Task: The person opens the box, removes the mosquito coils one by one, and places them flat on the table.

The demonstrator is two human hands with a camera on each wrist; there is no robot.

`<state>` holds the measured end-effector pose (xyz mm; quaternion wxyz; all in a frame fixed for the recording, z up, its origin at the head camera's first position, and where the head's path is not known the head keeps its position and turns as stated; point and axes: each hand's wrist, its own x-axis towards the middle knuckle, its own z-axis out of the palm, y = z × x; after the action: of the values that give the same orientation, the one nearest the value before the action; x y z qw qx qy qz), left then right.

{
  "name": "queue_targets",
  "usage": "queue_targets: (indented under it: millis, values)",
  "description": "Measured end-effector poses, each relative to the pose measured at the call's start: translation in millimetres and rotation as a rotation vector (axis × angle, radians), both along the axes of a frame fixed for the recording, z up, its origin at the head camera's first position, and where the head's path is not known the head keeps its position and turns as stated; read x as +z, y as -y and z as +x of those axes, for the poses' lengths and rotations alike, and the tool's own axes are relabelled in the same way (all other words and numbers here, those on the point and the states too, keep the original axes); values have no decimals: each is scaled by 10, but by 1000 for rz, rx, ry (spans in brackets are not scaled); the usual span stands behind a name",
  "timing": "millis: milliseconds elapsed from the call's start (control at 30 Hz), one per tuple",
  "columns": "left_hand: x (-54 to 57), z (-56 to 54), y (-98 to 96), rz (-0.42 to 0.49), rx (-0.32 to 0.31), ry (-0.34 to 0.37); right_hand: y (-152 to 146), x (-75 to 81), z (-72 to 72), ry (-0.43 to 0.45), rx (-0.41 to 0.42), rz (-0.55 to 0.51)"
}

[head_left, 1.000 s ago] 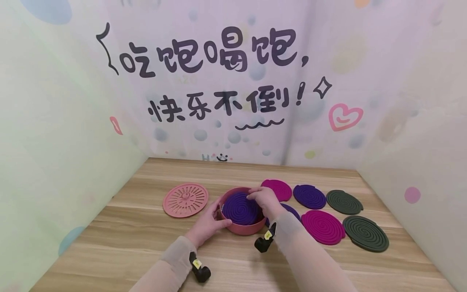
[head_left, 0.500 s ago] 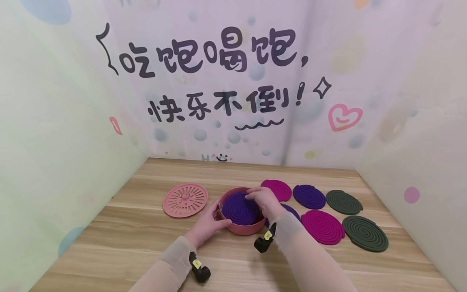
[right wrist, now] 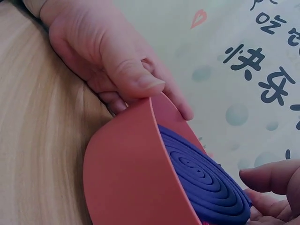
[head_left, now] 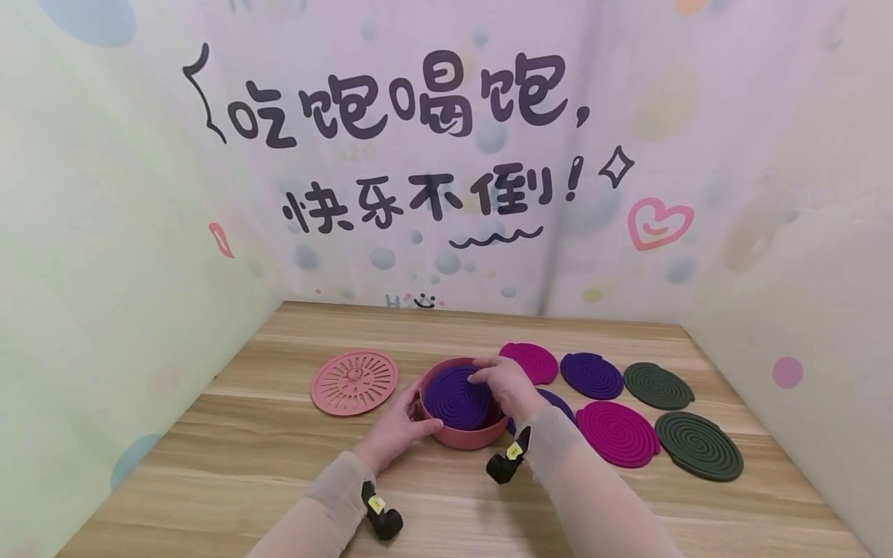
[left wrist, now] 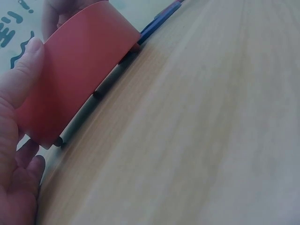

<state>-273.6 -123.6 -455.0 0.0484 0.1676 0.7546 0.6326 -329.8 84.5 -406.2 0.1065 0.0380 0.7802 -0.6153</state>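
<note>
A round pink container (head_left: pixel 469 440) stands mid-table in the head view, with small dark feet beneath it in the left wrist view. My left hand (head_left: pixel 398 430) grips its left side, thumb (left wrist: pixel 29 65) at the rim. Within the container a purple-blue spiral coaster (head_left: pixel 456 397) lies at a slant, also seen in the right wrist view (right wrist: pixel 197 176). My right hand (head_left: pixel 512 385) reaches over the right rim and pinches the coaster's edge between thumb (right wrist: pixel 267 177) and fingers. A sliver of magenta shows below the coaster in the right wrist view; the rest underneath is hidden.
Left of the container lies a pink slotted lid (head_left: pixel 354 382) with a knob. To the right are magenta coasters (head_left: pixel 617 434), a purple-blue coaster (head_left: pixel 591 376), another partly hidden by the right arm (head_left: pixel 555 404), and dark green coasters (head_left: pixel 700 446). Walls enclose the table (head_left: pixel 279 473).
</note>
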Motion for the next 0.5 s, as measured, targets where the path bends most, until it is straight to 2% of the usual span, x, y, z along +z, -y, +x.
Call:
queue_targets:
  millis: [233, 500]
  values:
    - [-12, -20, -6, 6, -2, 0, 0, -29, 10, -1, -7, -25]
    - [-241, -182, 18, -4, 8, 6, -22, -23, 18, -18, 9, -59]
